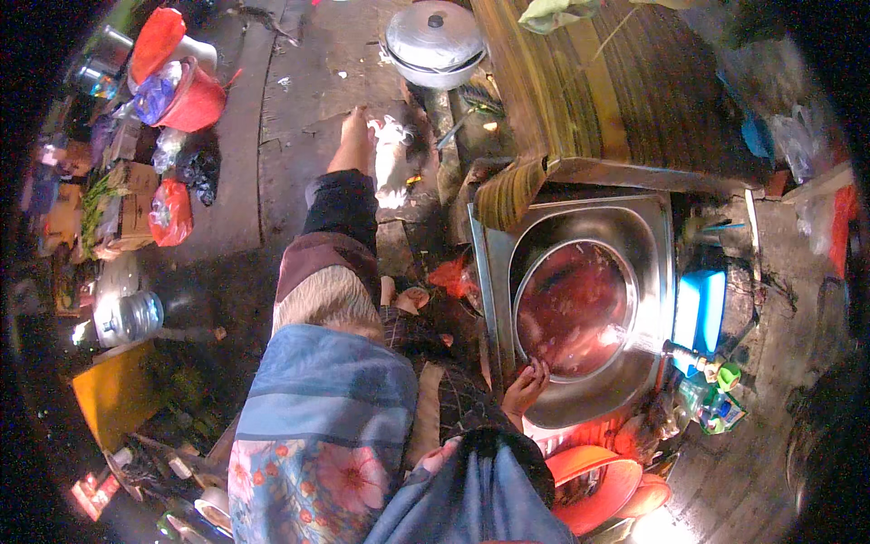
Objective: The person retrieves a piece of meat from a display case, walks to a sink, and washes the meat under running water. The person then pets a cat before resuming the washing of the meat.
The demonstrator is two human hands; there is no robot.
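Note:
At the lower left rim of a round metal bowl [633,302], my right hand [527,386] has its fingers curled on the edge. The bowl stands in a stainless steel sink [651,234] and holds reddish liquid with pieces in it that I cannot make out. Water runs into it from a tap [678,352] on the right. What seems to be my left hand [353,130] is at the end of a black sleeve, far out over the wooden floor, beside a brightly lit white object [391,160]. Its fingers do not show clearly.
A lidded metal pot [435,41] stands at the top. A striped brown panel [612,88] overhangs the sink's far edge. Red plastic basins [591,476] lie below the sink, with a blue container [700,306] to its right. A red bucket [200,102] and a water bottle [139,316] are at left.

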